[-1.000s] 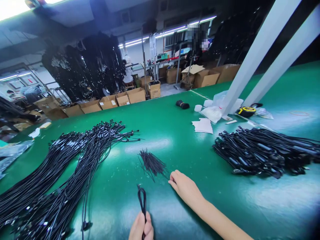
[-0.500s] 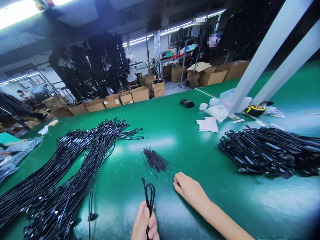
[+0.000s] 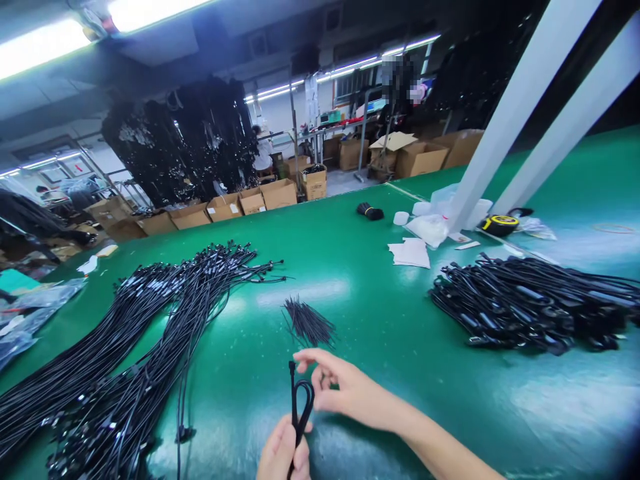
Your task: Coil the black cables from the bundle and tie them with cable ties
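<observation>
My left hand (image 3: 286, 450) is closed around a folded black cable (image 3: 303, 407) at the bottom centre. The cable's loop and a small plug end stick up above the fingers. My right hand (image 3: 345, 387) is just to the right of the loop, index finger stretched towards the plug end and the other fingers curled. Anything thin between those curled fingers is too small to make out. Beyond both hands lies a small pile of thin black cable ties (image 3: 307, 321) on the green table (image 3: 370, 300).
Long bundles of black cables (image 3: 165, 333) spread across the left side. A heap of folded black cables (image 3: 525, 300) lies on the right. Behind it are a yellow tape measure (image 3: 500, 225), plastic bags (image 3: 429, 229) and slanting white posts (image 3: 523, 113). Cardboard boxes (image 3: 277, 193) line the far edge.
My right hand has moved left from beside the cable tie pile to the cable loop, and its index finger has stretched out. My left hand keeps hold of the cable.
</observation>
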`<action>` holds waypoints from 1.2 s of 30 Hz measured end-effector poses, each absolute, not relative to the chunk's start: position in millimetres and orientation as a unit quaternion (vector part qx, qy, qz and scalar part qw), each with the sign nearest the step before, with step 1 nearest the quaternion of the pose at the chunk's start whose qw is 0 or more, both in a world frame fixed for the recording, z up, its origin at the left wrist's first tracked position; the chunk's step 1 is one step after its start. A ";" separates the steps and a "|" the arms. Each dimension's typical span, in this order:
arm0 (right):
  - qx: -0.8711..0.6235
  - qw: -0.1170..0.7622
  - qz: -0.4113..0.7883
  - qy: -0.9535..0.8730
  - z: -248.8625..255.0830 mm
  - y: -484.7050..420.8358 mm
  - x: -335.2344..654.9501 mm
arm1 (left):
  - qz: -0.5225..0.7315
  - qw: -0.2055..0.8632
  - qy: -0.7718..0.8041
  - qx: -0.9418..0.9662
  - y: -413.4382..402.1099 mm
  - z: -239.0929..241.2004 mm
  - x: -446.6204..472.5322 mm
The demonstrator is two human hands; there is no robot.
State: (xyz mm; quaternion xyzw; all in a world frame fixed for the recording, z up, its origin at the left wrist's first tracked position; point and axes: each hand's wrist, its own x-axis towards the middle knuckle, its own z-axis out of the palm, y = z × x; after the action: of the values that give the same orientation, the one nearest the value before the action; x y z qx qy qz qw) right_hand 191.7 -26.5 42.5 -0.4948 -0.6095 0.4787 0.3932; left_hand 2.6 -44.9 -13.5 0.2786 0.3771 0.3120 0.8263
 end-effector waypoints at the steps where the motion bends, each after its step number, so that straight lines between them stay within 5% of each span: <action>1: -0.476 0.402 0.509 -0.594 45.9 -30.1 183.9 | 0.309 0.828 0.374 0.279 -46.6 -12.3 2.7; 10: -0.542 0.388 0.173 -0.725 20.3 -34.9 160.3 | 0.269 0.810 0.397 0.337 -51.8 -12.1 -1.5; 17: -0.536 0.272 0.184 -0.778 27.4 -24.9 166.2 | 0.250 0.824 0.373 0.346 -44.8 -17.8 -12.6; 25: -0.500 0.278 0.319 -0.755 28.2 -21.9 173.5 | 0.249 0.810 0.393 0.357 -44.5 -16.6 -13.3; 32: -0.494 0.157 0.272 -0.811 28.0 -25.3 172.1 | 0.212 0.795 0.410 0.393 -40.4 -15.3 -18.2; 36: -0.562 0.242 0.269 -0.744 28.5 -25.7 174.3 | 0.251 0.811 0.415 0.326 -36.9 -13.3 -18.7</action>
State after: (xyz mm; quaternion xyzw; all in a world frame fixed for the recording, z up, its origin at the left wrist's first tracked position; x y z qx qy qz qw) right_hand 174.3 -25.7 28.5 -0.5620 -0.7437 0.2690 0.2422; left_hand -18.7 -36.9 -13.3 0.3260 0.4154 0.2506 0.8114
